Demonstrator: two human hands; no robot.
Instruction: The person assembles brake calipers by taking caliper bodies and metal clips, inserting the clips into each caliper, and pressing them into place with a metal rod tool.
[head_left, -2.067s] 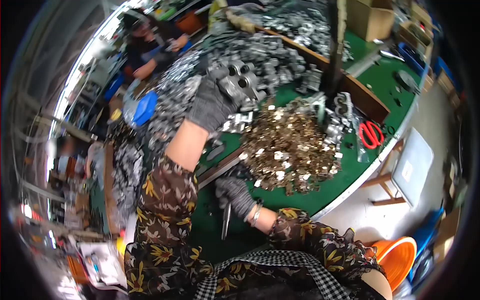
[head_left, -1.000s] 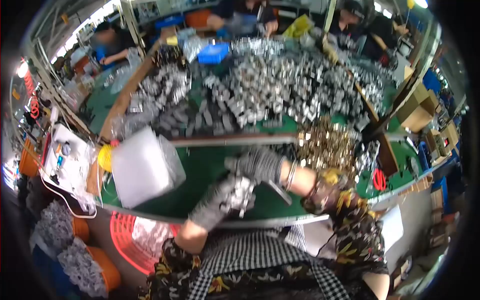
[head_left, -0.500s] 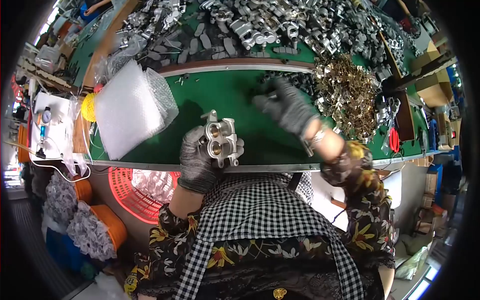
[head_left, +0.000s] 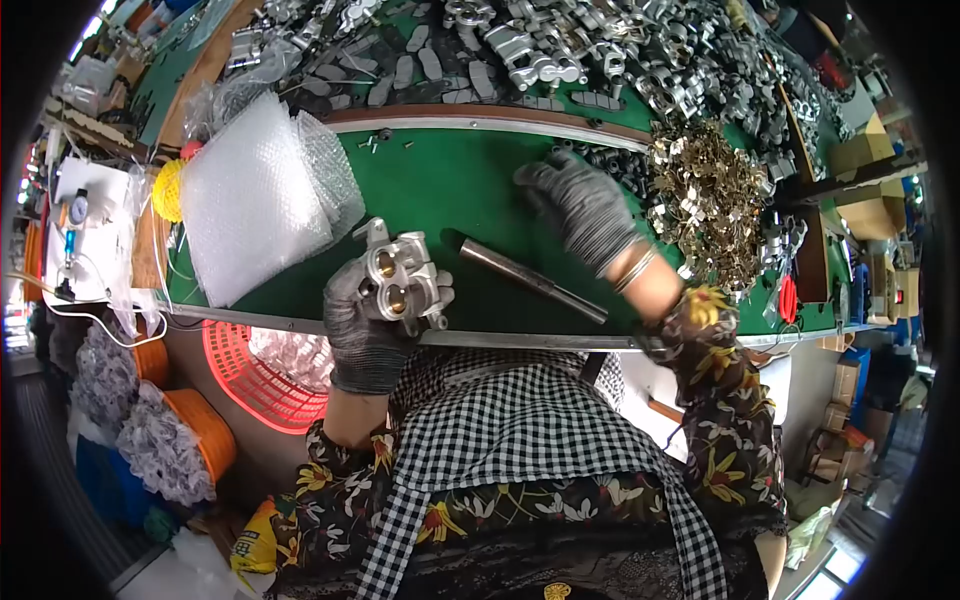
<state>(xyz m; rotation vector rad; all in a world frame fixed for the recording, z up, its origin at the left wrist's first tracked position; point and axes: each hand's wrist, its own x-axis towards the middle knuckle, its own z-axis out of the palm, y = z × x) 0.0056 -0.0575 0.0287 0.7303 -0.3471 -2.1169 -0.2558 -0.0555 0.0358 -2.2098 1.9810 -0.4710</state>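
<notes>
- One metal casting point(head_left: 415, 285) sits in the gloved left hand point(head_left: 350, 315), which is closed round it, fingertips showing at its right side.
- The casting is tilted above the near edge of the green bench point(head_left: 430, 190), two round bores facing the camera.
- The right hand point(head_left: 590, 208), gloved as well, is over the bench with its fingers partly bent; whether they grip anything cannot be made out.
- Between left hand and right hand, a metal rod point(head_left: 535, 282) lies slantwise on the bench, apart from both.
- Just beside the right hand are small black parts point(head_left: 628, 172), then a heap of brass-coloured clips point(head_left: 705, 200), with red loop handles point(head_left: 788, 298) farther right.
- Left of the casting lie sheets of bubble wrap point(head_left: 255, 205), a yellow coil point(head_left: 168, 190) beside them.
- A long rail point(head_left: 480, 122) crosses the bench; past it are flat grey pads point(head_left: 482, 80) and a large pile of metal parts point(head_left: 640, 45).
- Below the bench, at left, stands a red basket point(head_left: 228, 375) near an orange tub point(head_left: 208, 425).
</notes>
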